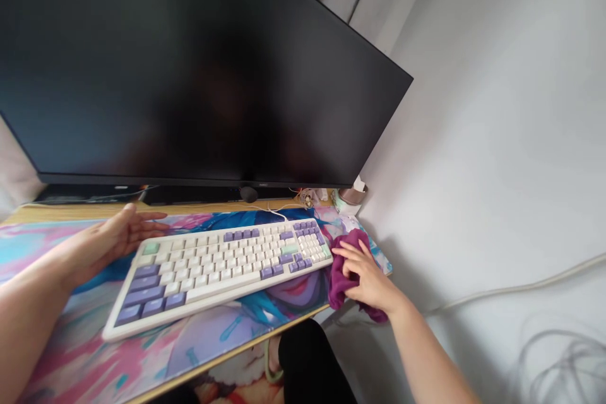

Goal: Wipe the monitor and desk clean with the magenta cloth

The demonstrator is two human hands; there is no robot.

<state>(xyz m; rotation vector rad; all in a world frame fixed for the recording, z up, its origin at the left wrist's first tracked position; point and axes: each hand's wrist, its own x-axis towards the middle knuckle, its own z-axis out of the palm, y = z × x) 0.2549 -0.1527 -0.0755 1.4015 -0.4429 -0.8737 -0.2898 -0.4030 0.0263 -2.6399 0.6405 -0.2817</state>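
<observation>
A white keyboard (213, 271) with white, purple and mint keys lies at a slant on a colourful printed desk mat (108, 360). Beside its far left corner is my left hand (116, 237), fingers stretched out and nothing in it. My right hand (367, 274) grips a crumpled purple cloth (338, 281) just past the keyboard's right end. The cloth rests on the mat's right part, and a fold of it hangs over the desk's front edge. My right fingertips press on top of it; the thumb is partly hidden.
A large dark monitor (213, 76) stands behind the keyboard. Cables (307, 197) and a small container (349, 199) sit at the back right. The desk edge (227, 353) runs above my legs (310, 366). To the right are a wall (511, 107) and a loose cable coil (563, 360).
</observation>
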